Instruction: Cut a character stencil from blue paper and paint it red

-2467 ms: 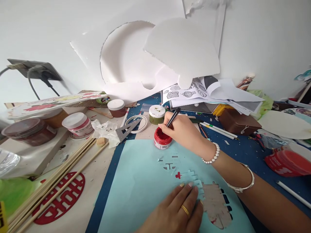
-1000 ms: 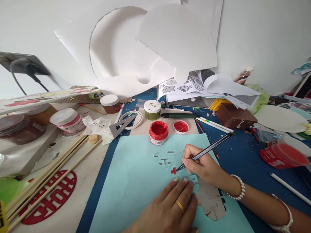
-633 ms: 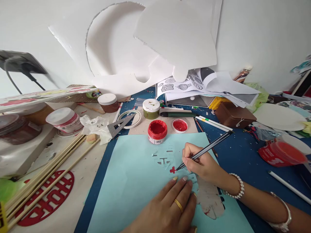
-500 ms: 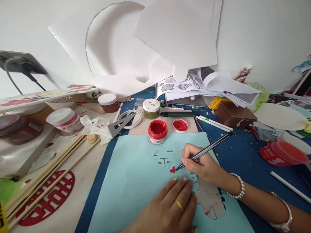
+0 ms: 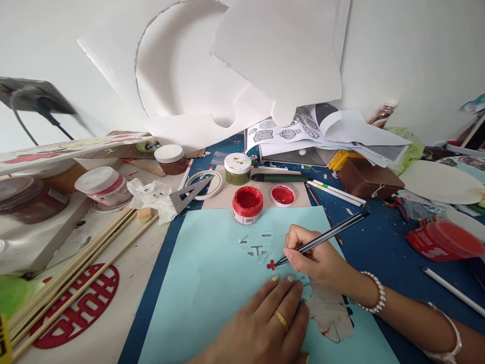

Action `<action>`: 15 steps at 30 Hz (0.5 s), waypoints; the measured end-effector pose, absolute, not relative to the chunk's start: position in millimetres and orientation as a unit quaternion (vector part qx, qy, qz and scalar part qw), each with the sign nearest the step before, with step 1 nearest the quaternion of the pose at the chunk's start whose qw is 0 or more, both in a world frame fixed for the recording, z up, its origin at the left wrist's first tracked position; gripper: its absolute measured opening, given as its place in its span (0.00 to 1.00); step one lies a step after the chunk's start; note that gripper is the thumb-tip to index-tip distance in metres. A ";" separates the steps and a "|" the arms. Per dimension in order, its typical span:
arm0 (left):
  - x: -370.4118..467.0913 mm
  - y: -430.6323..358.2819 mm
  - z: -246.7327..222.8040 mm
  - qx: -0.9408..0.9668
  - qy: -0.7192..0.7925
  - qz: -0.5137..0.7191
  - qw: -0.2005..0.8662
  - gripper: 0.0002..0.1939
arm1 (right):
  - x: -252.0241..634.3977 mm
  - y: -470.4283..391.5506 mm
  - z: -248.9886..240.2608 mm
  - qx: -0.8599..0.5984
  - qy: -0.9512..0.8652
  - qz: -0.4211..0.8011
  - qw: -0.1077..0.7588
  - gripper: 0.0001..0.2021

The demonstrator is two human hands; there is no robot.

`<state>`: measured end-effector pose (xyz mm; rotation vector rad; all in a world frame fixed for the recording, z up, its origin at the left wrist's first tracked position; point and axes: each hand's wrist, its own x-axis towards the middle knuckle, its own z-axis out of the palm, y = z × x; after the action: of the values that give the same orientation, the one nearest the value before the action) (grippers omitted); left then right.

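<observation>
My left hand (image 5: 271, 318) lies flat with its fingers stretched out on a light blue paper sheet (image 5: 197, 283). My right hand (image 5: 312, 253) pinches a dark pen with a grey stripe (image 5: 329, 233), its tip on or beside a small red mark (image 5: 271, 265) on the sheet. Cut-out slots (image 5: 257, 252) in the sheet lie just beyond the mark. Under my right wrist a greyish patch (image 5: 331, 313) shows through a larger opening. An open jar of red paint (image 5: 247, 205) stands at the sheet's far edge, its paint-smeared lid (image 5: 282, 195) to the right.
A lidded green paint jar (image 5: 238, 168), a tape roll (image 5: 204, 185), a set square (image 5: 191, 196) and a dark green cutter (image 5: 280, 178) lie beyond the sheet. Wooden sticks (image 5: 81, 263) cross a red cut-out (image 5: 87, 308) at left. A red tub (image 5: 441, 237) stands at right.
The view has shifted very slightly. Both hands keep nearly the same place, and the pen tip stays at the red mark.
</observation>
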<state>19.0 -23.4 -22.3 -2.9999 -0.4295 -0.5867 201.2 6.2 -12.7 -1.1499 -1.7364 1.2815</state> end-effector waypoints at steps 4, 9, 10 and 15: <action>18.6 -23.9 -22.7 -0.971 -0.143 -0.190 0.026 0.17 | 201.3 5.3 -13.3 -0.451 -0.662 0.481 0.357 0.09; 17.5 -23.7 -20.0 -0.974 -0.138 -0.179 0.028 0.18 | 201.6 5.1 -12.3 -0.455 -0.658 0.486 0.351 0.09; 17.6 -23.7 -19.8 -0.974 -0.136 -0.179 0.029 0.19 | 201.4 5.2 -12.1 -0.456 -0.660 0.487 0.347 0.09; 19.7 -23.8 -19.4 -0.973 -0.141 -0.179 0.026 0.20 | 200.3 5.5 -12.7 -0.446 -0.670 0.482 0.347 0.09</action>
<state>19.7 -23.8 -19.4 -3.0074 -0.4370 -0.5542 200.3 5.5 -12.7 -1.1558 -1.7369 1.2512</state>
